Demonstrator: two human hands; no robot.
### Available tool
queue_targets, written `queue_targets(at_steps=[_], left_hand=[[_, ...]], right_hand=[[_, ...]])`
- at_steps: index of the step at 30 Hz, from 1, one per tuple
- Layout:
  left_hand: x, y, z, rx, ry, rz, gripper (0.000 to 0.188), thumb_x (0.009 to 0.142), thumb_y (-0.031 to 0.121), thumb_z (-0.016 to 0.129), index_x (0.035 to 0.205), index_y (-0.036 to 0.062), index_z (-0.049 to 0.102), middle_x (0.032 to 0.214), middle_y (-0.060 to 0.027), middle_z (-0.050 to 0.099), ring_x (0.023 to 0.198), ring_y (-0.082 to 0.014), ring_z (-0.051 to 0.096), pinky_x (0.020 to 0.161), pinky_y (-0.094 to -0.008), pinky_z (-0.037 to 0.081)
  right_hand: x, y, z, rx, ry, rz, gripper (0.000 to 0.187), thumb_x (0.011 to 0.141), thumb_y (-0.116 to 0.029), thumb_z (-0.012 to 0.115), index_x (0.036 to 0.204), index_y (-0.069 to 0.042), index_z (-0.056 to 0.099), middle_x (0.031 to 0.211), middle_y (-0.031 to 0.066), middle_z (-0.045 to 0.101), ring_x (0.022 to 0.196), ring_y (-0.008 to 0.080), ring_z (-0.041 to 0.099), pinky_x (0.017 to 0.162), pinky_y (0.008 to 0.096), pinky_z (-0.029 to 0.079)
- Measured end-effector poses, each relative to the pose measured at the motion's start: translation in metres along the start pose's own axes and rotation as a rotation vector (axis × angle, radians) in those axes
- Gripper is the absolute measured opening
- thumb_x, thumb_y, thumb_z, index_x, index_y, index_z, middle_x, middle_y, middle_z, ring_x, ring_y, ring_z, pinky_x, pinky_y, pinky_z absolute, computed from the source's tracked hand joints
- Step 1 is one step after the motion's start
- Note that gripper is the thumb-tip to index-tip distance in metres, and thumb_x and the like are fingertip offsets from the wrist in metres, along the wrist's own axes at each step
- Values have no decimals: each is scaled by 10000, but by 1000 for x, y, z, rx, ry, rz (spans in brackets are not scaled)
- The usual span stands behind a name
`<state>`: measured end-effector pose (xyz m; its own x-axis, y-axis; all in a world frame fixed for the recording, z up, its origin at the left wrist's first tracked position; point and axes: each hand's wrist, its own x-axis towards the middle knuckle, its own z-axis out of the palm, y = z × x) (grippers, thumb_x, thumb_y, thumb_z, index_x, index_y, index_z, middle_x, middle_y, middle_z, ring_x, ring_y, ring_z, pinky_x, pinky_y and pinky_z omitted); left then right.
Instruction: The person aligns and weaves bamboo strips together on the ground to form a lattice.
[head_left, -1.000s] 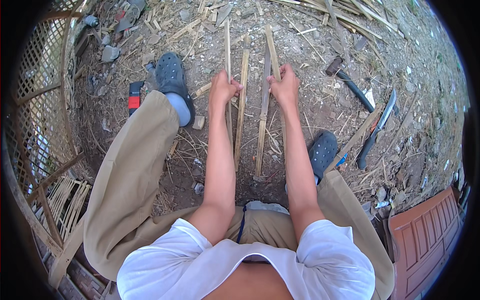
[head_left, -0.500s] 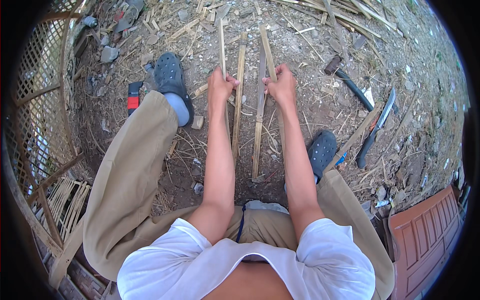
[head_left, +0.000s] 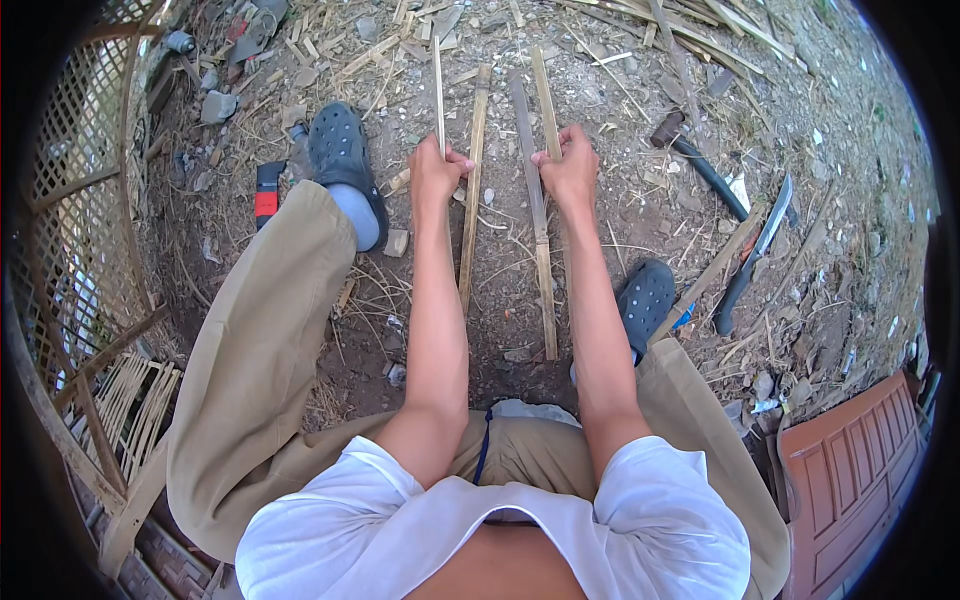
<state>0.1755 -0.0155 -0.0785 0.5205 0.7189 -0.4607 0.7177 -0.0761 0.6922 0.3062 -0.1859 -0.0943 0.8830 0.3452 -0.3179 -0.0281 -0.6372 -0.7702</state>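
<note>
My left hand [head_left: 436, 172] is closed around a thin bamboo strip [head_left: 438, 90], which stands out beyond the fist. Its thumb and fingertip reach to the edge of a second bamboo strip [head_left: 474, 185] lying lengthwise between my arms. On the other side, my right hand [head_left: 570, 172] grips another bamboo strip [head_left: 545, 100]. Right against its fingertips is a longer greyish bamboo strip [head_left: 541, 265], paler at its near end. All the strips run roughly parallel, away from me. My forearms hide the near ends of the two held strips.
A hammer [head_left: 712, 180] and a long knife [head_left: 755, 252] lie on the right, beside a wooden stick [head_left: 708, 277]. My clogs [head_left: 345, 150] flank the strips. Loose bamboo pieces [head_left: 700, 45] are heaped at the far right. A lattice panel [head_left: 85, 150] stands left, a brown panel [head_left: 855, 480] lower right.
The greyish strip has shifted right, its near end swinging toward my right forearm. My right hand has moved slightly right with its strip; my left hand has moved a little left.
</note>
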Motion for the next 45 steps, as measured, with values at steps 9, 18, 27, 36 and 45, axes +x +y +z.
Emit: queue_targets(at_steps=[9, 18, 27, 36, 45], left_hand=[[6, -13, -4, -31, 3, -44, 359, 806, -84, 837, 921, 21, 513, 799, -183, 782, 778, -239, 806, 678, -365, 637], [1, -1, -8, 117, 53, -46, 373, 714, -4, 911, 919, -16, 600, 778, -180, 772, 825, -311, 796, 780, -422, 592], [1, 1, -12, 344, 50, -122, 523, 706, 210, 1009, 989, -25, 636, 837, -162, 782, 842, -321, 781, 774, -421, 589], [18, 47, -67, -4, -57, 38, 354, 940, 286, 842, 920, 28, 599, 760, -70, 715, 648, -136, 672, 580, -312, 520], [93, 280, -159, -172, -621, 302, 350, 1113, 406, 596, 976, 88, 643, 753, -8, 611, 645, -123, 573, 627, -334, 558]], right_hand=[[-18, -32, 10, -23, 29, 33, 284, 831, -12, 798, 1027, 21, 595, 897, 266, 738, 887, 454, 741, 843, 517, 550], [-12, -17, 24, 90, 78, 71, 297, 806, -23, 802, 1022, 17, 602, 864, 264, 737, 849, 460, 744, 820, 520, 550], [-16, -29, 30, 101, 88, 125, 316, 814, 6, 772, 1080, 27, 602, 883, 276, 736, 847, 468, 743, 832, 544, 549], [-41, -57, -27, 133, 202, -40, 263, 979, 31, 678, 1188, 74, 526, 1212, 243, 521, 804, 309, 727, 606, 380, 644], [36, -168, -177, 455, -148, -72, 611, 1086, -503, 456, 1465, -29, 386, 1268, 184, 502, 850, 234, 591, 719, 482, 586]])
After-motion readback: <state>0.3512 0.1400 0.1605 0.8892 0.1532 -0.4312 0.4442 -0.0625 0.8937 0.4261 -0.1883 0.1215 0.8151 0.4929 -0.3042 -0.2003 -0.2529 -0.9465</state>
